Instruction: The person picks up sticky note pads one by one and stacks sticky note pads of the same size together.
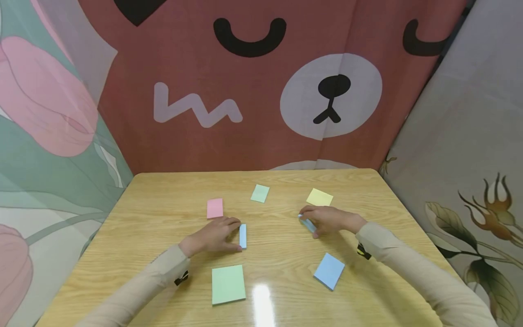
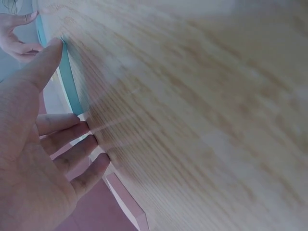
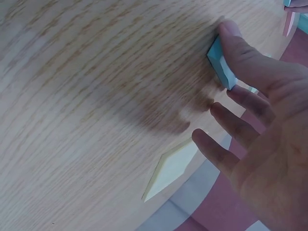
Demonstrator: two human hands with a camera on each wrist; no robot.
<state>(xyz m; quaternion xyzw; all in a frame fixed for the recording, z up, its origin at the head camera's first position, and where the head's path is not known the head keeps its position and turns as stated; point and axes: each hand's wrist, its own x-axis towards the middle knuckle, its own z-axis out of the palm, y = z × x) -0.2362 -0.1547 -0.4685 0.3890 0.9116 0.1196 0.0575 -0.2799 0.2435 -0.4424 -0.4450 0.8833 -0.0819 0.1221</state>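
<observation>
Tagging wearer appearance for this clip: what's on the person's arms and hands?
Both arms wear long, close-fitting beige sleeves that reach the wrists. A small black device with a yellow mark sits under each wrist, left and right. The left hand and right hand are bare: no gloves, and no rings or watch show.

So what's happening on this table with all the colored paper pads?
A person sits at a wooden table with sticky-note pads spread on it. The left hand touches a small blue pad with its thumb and fingers. The right hand pinches another blue pad, tilting it up off the wood. Pink, pale green, yellow, larger green and larger blue pads lie flat around them.
</observation>
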